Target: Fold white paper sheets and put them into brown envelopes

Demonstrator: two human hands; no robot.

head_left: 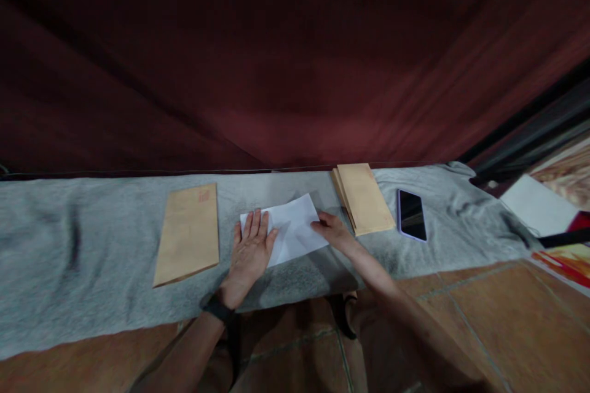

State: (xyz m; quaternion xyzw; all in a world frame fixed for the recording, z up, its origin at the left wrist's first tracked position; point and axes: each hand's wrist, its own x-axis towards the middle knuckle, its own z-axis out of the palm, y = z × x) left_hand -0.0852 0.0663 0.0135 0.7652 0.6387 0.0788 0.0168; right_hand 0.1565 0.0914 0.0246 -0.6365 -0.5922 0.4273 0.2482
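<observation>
A white sheet of paper (292, 230) lies in front of me on the grey cloth, its right end slightly raised. My left hand (251, 245) rests flat on its left end, fingers stretched out. At the right edge, my right hand (329, 228) pinches the paper between thumb and fingers. To the left lies a brown envelope (188, 230) with a small red mark near its top corner. Several brown envelopes, or a folded few, form a stack (366, 199) just right of my right hand; their exact number is hard to tell.
A phone (412, 215) with a purple case lies right of the envelope stack. The grey cloth (110, 258) covers a long narrow surface. Behind it hangs a dark red curtain (295, 73). White and colourful printed sheets (566, 264) are at the far right, above the tiled floor (511, 313).
</observation>
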